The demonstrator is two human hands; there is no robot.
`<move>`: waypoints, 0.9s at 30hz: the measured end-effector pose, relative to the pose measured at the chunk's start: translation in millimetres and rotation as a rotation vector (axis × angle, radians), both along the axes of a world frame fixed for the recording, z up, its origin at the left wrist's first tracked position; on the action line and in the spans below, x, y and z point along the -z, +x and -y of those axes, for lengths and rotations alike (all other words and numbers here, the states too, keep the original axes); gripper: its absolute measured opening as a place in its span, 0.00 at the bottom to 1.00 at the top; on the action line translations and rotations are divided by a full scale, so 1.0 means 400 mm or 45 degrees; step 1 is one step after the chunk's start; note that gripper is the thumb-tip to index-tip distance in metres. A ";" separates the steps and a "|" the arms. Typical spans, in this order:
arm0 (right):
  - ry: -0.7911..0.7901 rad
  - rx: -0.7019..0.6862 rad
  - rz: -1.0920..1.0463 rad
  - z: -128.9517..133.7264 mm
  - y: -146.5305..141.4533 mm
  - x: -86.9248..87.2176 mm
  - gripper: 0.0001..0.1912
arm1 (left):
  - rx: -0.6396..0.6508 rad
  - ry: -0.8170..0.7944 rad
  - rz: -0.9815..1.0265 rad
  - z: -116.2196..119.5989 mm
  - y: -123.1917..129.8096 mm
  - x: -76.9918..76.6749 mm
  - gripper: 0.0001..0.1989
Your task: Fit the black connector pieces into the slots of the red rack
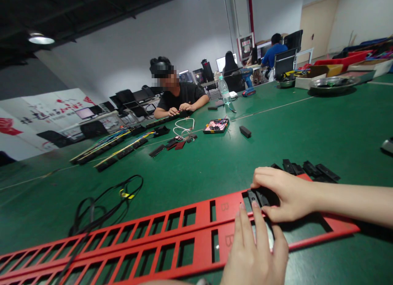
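Observation:
A long red slotted frame (202, 219) lies slantwise across the near side of the table, with two rows of rectangular cut-outs. Near its right end, narrow black plastic pieces (253, 198) sit at a large opening. My right hand (285, 193) comes in from the right, thumb and fingers curled round the black pieces. My left hand (254, 248) reaches up from below with its fingers stretched out, the fingertips touching the frame and the edge of the black pieces. Part of the opening is hidden beneath my hands. Beyond my right hand lie several loose black pieces (319, 170).
A thin black cable (107, 211) loops over the frame's left part. On the green table (208, 166) are a small tray (216, 126) of parts, a water bottle (225, 91), wired black strips (123, 154) and a metal dish (331, 85). A person (181, 96) works opposite.

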State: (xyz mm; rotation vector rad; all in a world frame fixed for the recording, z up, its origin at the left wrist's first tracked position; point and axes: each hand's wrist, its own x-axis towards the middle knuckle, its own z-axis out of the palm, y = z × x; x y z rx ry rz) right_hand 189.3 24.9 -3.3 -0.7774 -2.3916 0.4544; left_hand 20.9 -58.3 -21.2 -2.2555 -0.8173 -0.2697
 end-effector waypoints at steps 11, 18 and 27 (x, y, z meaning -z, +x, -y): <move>-0.018 -0.030 -0.009 -0.002 0.001 -0.001 0.12 | 0.004 -0.010 -0.004 -0.001 -0.003 0.008 0.18; -0.028 -0.021 -0.003 -0.002 0.001 -0.003 0.12 | 0.009 -0.011 0.000 0.000 -0.001 0.000 0.17; -0.041 -0.021 0.010 -0.001 0.000 -0.004 0.12 | -0.006 0.005 0.013 0.001 0.002 -0.003 0.17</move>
